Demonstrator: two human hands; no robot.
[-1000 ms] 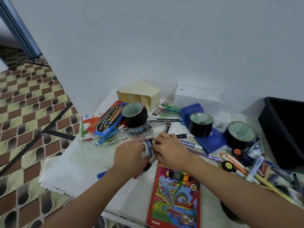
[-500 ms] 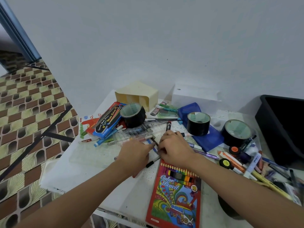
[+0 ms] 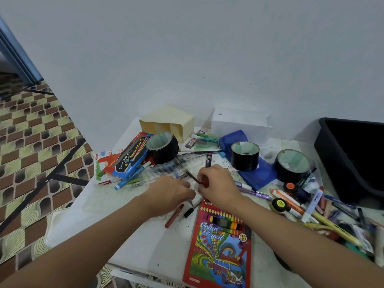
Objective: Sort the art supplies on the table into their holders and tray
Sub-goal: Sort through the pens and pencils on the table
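Observation:
My right hand (image 3: 216,185) pinches a dark brown pencil (image 3: 193,177) at the middle of the white table (image 3: 133,235), its tip pointing up and left. My left hand (image 3: 169,193) lies palm down beside it with curled fingers; what it holds is hidden. A red crayon (image 3: 174,215) and a black marker (image 3: 189,212) lie just below my left hand. The cream compartment holder (image 3: 167,122) lies on its side at the back. A black tray (image 3: 351,159) stands at the right. A heap of pens and markers (image 3: 311,206) spreads at the right.
Three black tape rolls (image 3: 163,147) (image 3: 245,155) (image 3: 293,165) stand across the back. A blue water-colour box (image 3: 131,156) lies at the left, a colour pencil box (image 3: 219,244) at the front. A white box (image 3: 239,125) sits against the wall, a blue pouch (image 3: 255,173) beside it.
My right hand has lifted a dark pencil out of the pile between my hands. My left hand slid slightly right and down. The blue pen seen between the hands is hidden now.

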